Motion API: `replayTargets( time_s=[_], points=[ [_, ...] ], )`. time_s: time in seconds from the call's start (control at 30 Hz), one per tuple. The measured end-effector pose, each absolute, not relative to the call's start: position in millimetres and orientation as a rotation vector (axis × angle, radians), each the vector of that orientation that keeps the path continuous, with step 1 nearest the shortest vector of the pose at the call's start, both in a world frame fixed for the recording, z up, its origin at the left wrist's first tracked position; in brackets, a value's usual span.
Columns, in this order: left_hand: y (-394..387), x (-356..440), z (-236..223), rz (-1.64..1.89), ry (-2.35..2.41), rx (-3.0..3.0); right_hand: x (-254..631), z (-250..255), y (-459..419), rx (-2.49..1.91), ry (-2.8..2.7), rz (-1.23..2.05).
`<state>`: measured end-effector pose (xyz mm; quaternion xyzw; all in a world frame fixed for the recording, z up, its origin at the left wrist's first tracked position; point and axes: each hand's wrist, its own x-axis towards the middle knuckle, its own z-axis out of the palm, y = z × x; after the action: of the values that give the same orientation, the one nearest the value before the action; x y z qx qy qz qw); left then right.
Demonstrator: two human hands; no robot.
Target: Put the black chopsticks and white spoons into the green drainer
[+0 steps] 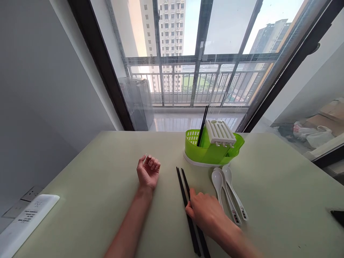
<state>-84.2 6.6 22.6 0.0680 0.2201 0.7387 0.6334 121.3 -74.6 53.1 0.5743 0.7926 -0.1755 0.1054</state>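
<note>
My right hand [208,213] is closed over black chopsticks [202,240] lying on the table, its thumb and forefinger around their middle. More black chopsticks [185,200] lie close along their left side. My left hand [148,171] rests palm up on the table, fingers loosely curled and apart, with nothing in it. Just beyond my right hand, three white spoons [227,190] lie together, one partly hidden. Behind them stands a green utensil holder [201,152] with a slotted white top [220,132]. Two black chopsticks [203,123] stand tilted in its left basket.
The pale green table [107,172] reaches towards a dark-framed glass door, with a railed balcony outside. A white power strip [32,218] lies at the left edge. Part of a dark object [338,216] shows at the right edge.
</note>
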Motion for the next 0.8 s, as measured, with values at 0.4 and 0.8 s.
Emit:
replayTargets(
  time_s=[0.4, 0.8],
  points=[
    [7, -85, 19, 1.695, 0.510, 0.180, 133, 44, -73, 1.722, 2.427, -0.527],
    [6, -78, 23, 1.661, 0.788, 0.489, 136, 47, -69, 1.724, 2.442, -0.497]
  ],
)
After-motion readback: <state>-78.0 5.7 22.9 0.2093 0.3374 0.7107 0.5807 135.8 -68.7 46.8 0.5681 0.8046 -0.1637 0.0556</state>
